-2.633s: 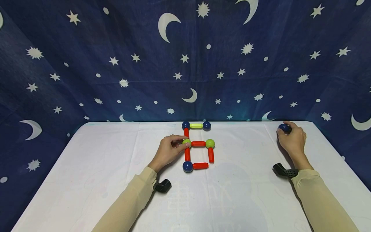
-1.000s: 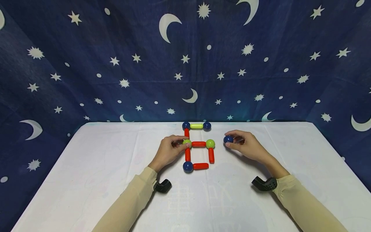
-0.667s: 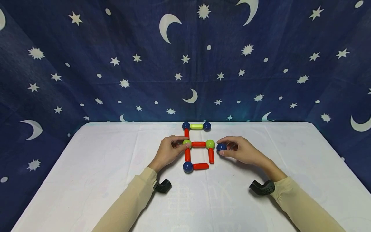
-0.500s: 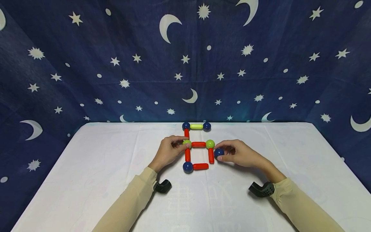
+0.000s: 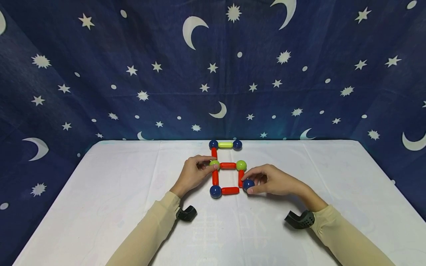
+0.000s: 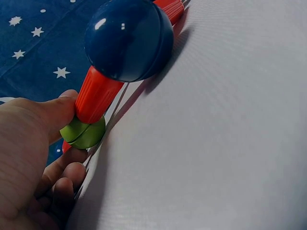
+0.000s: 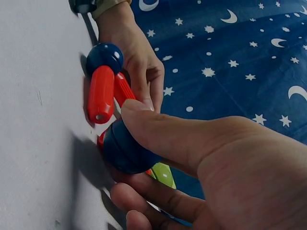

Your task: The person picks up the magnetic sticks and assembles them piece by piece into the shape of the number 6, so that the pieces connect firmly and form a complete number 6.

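Note:
My left hand (image 5: 195,173) pinches a green ball (image 6: 82,132) at the left middle joint of a flat figure made of magnetic rods and balls. My right hand (image 5: 274,181) holds a dark blue ball (image 5: 248,185) between thumb and fingers, beside the lower end of the right red rod (image 5: 241,178). Whether ball and rod touch is unclear. The bottom red rod (image 5: 230,191) runs from another blue ball (image 5: 215,191) at lower left; its right end is bare in the right wrist view. A second green ball (image 5: 241,165) joins the middle red rod (image 5: 228,166) and the right one.
At the far end of the figure, a yellow-green rod (image 5: 225,145) links two blue balls near the back edge of the white-covered table (image 5: 116,177). Behind hangs a dark blue curtain (image 5: 159,96) with stars and moons.
My right hand has brought the blue ball from the far right of the table to the figure, then nearer me along the right red rod. The left hand keeps its place.

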{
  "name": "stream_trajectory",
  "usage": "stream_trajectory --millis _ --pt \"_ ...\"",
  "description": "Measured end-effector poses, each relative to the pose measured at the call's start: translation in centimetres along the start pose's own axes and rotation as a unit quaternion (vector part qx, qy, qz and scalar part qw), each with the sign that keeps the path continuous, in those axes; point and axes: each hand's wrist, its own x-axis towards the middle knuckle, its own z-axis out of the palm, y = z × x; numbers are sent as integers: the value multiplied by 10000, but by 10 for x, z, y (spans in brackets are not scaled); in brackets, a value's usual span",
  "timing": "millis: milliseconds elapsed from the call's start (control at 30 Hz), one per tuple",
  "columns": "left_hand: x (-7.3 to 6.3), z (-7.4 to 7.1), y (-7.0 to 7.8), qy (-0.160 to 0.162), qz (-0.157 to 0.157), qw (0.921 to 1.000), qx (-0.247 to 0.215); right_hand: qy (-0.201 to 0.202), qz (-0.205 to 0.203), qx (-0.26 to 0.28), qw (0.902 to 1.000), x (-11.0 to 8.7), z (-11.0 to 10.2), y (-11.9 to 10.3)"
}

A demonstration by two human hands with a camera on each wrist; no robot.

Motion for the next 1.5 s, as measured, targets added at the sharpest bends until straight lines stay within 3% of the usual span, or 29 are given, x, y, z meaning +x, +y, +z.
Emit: stream_trajectory --millis 333,633,1000,1200,1400,1500 --pt "1 0 0 11 -25 10000 11 -142 -163 152 9997 2 10 -3" --pt "1 0 -1 -26 -206 9998 65 -3 -180 -308 9994 3 14 -2" --pt "1 1 -1 40 12 10000 4 95 -121 -748 9971 4 17 -5" --pt "1 1 -1 32 12 10000 22 250 -278 -1075 9935 4 17 -7" --pt "1 1 -1 19 -14 10000 23 300 -249 -1056 9936 2 15 -8" --pt "1 1 0 9 -25 10000 31 648 -217 -830 9942 3 14 -5"
